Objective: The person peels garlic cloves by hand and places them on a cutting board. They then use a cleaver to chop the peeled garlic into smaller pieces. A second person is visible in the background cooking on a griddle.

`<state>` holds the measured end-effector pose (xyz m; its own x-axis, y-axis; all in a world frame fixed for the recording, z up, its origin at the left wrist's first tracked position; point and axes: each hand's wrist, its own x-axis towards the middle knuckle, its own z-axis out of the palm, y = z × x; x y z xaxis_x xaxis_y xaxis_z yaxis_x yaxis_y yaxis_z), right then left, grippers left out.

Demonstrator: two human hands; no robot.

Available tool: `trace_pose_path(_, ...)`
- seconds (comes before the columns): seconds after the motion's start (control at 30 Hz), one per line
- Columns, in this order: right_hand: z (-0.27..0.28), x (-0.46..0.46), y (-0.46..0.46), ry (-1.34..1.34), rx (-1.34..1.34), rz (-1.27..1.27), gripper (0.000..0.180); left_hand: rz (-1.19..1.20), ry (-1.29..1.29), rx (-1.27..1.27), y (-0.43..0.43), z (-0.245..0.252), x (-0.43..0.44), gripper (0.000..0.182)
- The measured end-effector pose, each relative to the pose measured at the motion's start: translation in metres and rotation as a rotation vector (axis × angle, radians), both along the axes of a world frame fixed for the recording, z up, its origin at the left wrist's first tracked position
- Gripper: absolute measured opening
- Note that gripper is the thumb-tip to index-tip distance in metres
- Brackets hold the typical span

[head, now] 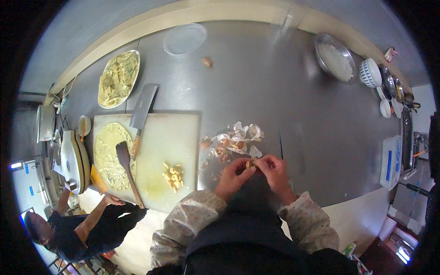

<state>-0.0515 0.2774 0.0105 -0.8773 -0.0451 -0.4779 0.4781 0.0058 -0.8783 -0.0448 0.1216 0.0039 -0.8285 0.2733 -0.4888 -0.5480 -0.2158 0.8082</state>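
Note:
My left hand (233,177) and my right hand (276,174) meet near the table's front edge. Between their fingertips they pinch a small garlic clove (252,161). Just beyond my fingers lies a loose heap of papery garlic skins (237,139), white and reddish brown. To the left, peeled garlic cloves (173,177) sit piled on a pale cutting board (172,137). The same board carries a flat round of herb-flecked dough (111,147), with a dark wooden spatula (125,161) lying across it. A cleaver (143,106) rests on the board's far edge.
A plate of herbed paste (118,79) and a clear lid (185,39) stand at the back left. A metal bowl of white food (335,60) and a patterned bowl (370,73) are at the back right. Another person (82,227) stands left, beside a round electric griddle (74,161).

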Motion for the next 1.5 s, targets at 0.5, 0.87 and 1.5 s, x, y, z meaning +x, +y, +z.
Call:
trace_pose_path(0.5,-0.035,0.053,0.057,0.349,0.522,-0.071,0.019,0.435,0.129,-0.172,-0.116,0.019,-0.006,0.016)
trace_pose_path(0.87,-0.039,0.090,0.068,0.162,0.932,0.018,0.062,-0.258,0.693,-1.437,-0.212,-0.037,-0.067,0.019)
trace_pose_path(1.5,0.024,0.058,0.031,0.038,0.117,-0.221,0.008,-0.818,0.971,-1.469,-0.132,-0.048,0.019,0.011)
